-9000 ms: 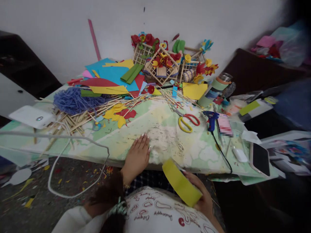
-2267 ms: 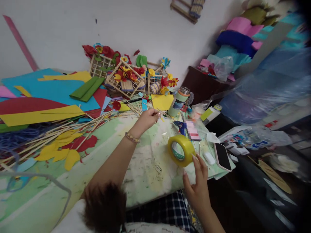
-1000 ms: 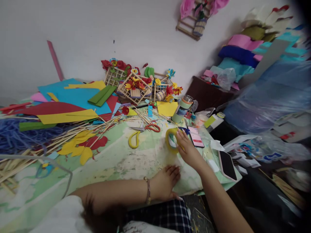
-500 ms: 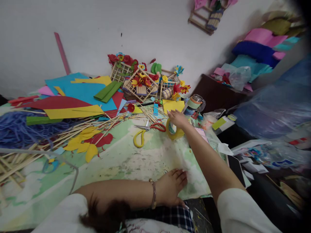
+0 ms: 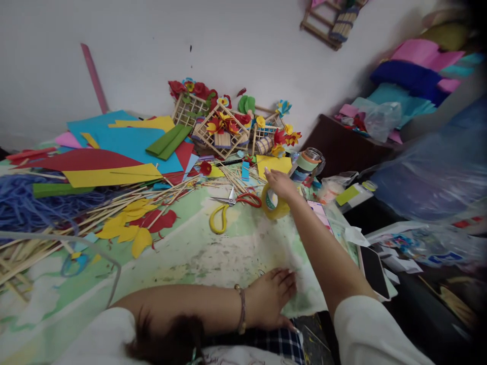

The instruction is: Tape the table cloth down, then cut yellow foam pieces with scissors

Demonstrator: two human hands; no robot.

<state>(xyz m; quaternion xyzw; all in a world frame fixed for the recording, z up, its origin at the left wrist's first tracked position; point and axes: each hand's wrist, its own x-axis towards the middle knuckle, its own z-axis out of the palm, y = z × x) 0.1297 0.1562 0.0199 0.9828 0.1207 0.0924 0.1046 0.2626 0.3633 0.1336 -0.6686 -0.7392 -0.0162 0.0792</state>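
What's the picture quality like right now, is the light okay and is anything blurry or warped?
Head view: light rather dim, no strong glare, a soft shadow on the table near the tape; scissors fairly clear, blue bag at the right soft and apparently stretched by the lens; top right corner black.

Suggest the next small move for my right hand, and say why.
I would probably settle the right hand on the tape roll to steady it. The roll seems to stand on its edge, close to the red handle of the scissors, and the hand is over its top, though any grip is hidden. The left hand lies well apart from both.
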